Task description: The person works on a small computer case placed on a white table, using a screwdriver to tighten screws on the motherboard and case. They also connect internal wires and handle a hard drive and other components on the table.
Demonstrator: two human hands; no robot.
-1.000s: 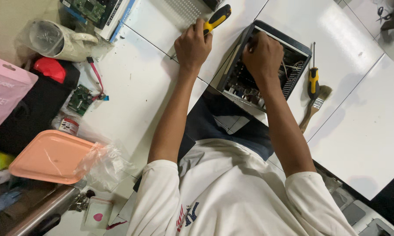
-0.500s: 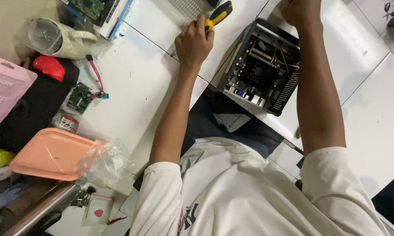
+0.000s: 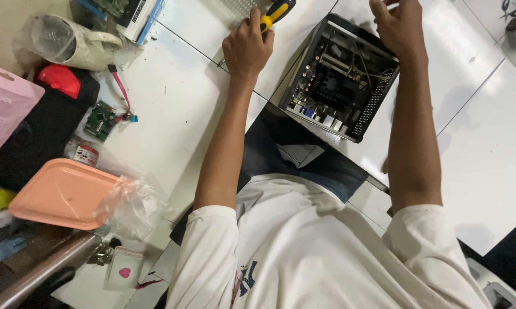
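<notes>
The left hand [image 3: 247, 46] is closed around a yellow-handled screwdriver [image 3: 276, 11] while the right hand [image 3: 399, 26] grips the far rim of the open computer case [image 3: 341, 80] on the white table [image 3: 172, 103], a rigid, probably weighty box best held by its metal walls, clear of its fragile boards.

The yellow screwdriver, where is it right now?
In the head view, the yellow screwdriver is at the top middle, gripped in the left hand, just left of the open computer case on the white table.

Computer case [image 3: 343, 74] between hands; tray [image 3: 58, 194] left.
</notes>
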